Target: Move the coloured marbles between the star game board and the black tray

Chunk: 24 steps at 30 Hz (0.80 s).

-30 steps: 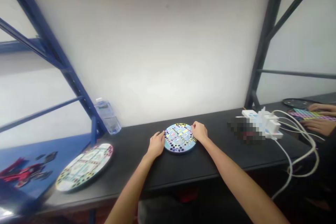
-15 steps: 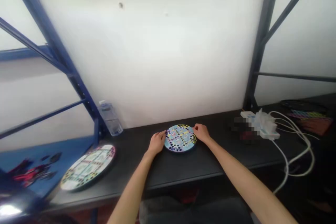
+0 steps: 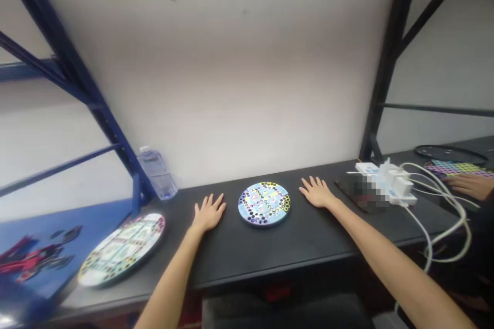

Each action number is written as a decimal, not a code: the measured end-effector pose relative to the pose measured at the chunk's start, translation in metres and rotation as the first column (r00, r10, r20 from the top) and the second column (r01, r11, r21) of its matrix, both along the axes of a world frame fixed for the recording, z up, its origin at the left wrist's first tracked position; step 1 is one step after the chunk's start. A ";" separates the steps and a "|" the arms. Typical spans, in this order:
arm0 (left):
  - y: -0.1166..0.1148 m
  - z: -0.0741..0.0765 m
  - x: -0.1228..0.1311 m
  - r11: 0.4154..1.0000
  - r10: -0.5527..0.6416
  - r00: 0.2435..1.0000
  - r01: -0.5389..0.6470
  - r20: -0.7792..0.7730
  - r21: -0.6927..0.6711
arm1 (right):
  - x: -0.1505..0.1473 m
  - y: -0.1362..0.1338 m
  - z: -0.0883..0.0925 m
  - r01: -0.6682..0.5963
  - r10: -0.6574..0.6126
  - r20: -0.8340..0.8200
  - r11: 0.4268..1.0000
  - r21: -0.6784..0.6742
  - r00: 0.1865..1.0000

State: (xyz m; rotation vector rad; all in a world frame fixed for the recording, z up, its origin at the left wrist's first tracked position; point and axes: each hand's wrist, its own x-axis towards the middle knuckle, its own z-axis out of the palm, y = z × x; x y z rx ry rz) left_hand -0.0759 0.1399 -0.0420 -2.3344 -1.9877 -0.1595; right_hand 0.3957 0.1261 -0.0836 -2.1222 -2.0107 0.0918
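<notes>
A round light-blue board (image 3: 264, 204) lies flat on the black table (image 3: 266, 252). Purple, black and yellow rings run around its edge, and its middle carries a printed pattern too small to read. To its left my left hand (image 3: 209, 213) rests on the tabletop, fingers spread, holding nothing. On the other side my right hand (image 3: 317, 192) lies palm down with its fingers apart, also free of the board. A larger round board (image 3: 123, 249) in white and green, with coloured rings at its edge, lies at the table's left end.
Near the wall stands a clear plastic bottle (image 3: 157, 172). To the right are a white power strip (image 3: 401, 195) with cables and a dark flat object (image 3: 363, 195), partly pixelated. Another person's hand (image 3: 469, 183) rests at the far right. Red and black parts (image 3: 33, 259) lie on a blue surface.
Both hands have let go of the round light-blue board and moved outward, left and right, onto the table. Another person's hand has come into view at the far right.
</notes>
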 end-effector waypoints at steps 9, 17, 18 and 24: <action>-0.004 -0.001 0.002 0.999 -0.006 1.000 0.006 0.002 0.046 | 0.001 0.004 -0.004 0.007 -0.007 0.001 1.000 -0.002 1.000; -0.005 -0.003 -0.001 0.997 0.005 0.997 -0.010 0.075 0.076 | 0.002 0.000 -0.003 -0.005 0.005 -0.069 1.000 0.011 0.998; -0.005 -0.003 -0.001 0.997 0.005 0.997 -0.011 0.080 0.078 | 0.002 0.000 -0.002 -0.005 0.005 -0.073 1.000 0.011 0.997; -0.008 -0.002 0.000 0.996 0.005 0.995 -0.014 0.100 0.091 | 0.001 0.000 -0.002 -0.004 0.004 -0.066 1.000 0.002 0.998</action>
